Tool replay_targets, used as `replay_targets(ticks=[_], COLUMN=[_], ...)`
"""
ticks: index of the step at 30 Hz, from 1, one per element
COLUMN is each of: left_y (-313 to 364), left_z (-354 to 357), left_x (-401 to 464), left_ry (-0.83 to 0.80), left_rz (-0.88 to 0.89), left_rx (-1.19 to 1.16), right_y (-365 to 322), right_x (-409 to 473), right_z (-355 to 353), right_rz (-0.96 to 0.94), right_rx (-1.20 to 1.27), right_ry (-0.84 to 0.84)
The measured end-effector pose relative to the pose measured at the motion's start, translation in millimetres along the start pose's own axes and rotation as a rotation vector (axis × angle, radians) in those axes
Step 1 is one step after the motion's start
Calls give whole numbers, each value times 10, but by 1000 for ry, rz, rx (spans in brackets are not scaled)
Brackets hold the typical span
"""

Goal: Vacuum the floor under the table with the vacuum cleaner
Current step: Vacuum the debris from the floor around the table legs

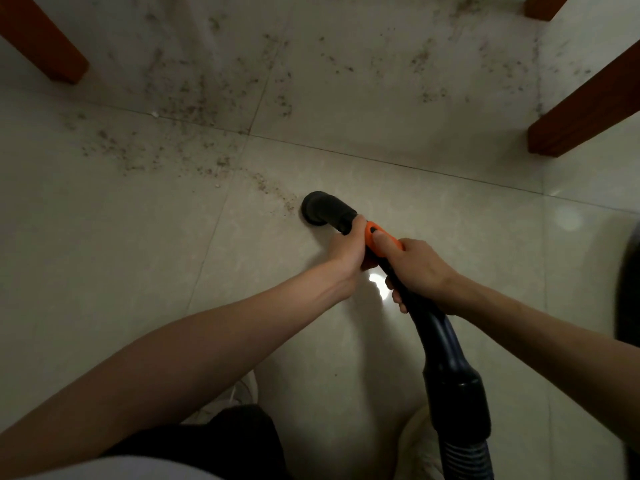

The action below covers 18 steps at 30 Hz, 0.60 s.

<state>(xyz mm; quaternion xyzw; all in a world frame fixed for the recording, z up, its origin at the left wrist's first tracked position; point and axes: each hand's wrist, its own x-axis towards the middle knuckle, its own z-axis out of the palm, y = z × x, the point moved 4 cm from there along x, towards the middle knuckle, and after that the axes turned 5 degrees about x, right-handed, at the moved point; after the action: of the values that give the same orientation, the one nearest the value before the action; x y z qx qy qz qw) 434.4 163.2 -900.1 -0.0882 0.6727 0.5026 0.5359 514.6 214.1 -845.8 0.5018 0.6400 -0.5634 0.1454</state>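
Both hands grip the vacuum cleaner's handle (382,245), the left hand (348,252) in front of the right hand (417,271), and its black nozzle (320,211) sits on the pale floor (433,209) beside the dirt (194,102), between brown table legs (45,43).

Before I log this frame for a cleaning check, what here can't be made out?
Head view only:
- Nozzle mouth: faces the floor, so contact and suction are unknowable.
- Vacuum cleaner body: the hose runs off the bottom edge.
- Table top: only three wooden legs show, cut by the upper edges.
- Orange grip: mostly covered by the left hand and right hand.
- Dark shape at the right edge: blurred, cut off.
- Debris: too small to identify.
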Motion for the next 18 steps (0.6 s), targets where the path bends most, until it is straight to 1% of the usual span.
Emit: replay_targets(ticks=[3,6,14,16,18], left_y=[42,42,-135,-162,-153], left_z=[31,-3,-302,-344,-357], left_x=[7,21,-13,-18,-8], left_ry=[-21,-17,98,124,119], left_rz=[-3,-5,27,33,28], left_rx=[7,-9,-96,-111,-137], right_y=[-3,-17,-104,-106,-113], right_x=[10,22,27,23,26], right_z=[-27,-10,239,285,300], right_rz=[7,3,-13,-14,-27], right_rx=[16,33,4,-8,-25], right_ry=[31,8,-197,-200,-163])
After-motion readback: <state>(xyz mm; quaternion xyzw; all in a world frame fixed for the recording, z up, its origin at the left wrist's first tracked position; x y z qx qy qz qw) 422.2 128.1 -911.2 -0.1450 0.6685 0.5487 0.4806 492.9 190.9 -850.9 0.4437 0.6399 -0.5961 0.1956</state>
